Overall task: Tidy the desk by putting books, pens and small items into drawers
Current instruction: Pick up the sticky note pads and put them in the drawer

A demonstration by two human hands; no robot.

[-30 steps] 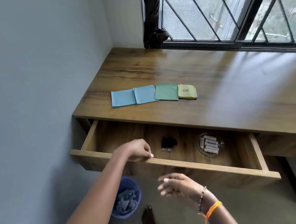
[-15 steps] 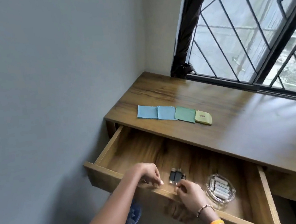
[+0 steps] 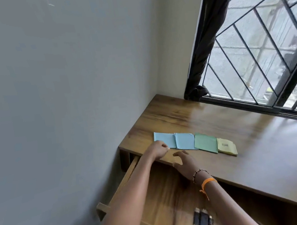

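Four pads (image 3: 195, 143) line the table (image 3: 261, 144); left hand (image 3: 159, 149) pinches the leftmost blue one's corner, right hand (image 3: 185, 161) hovers beside, fingers relaxed, above the open drawer (image 3: 167, 200).

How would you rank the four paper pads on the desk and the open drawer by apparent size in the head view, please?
1. Open drawer.
2. Left blue pad, right blue pad and green pad: alike, and a hand partly hides the left one, so unranked.
3. Yellow pad, smallest.

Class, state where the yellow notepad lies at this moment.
The yellow notepad lies on the desk, at the right end of the row of coloured pads, beside the green pad.
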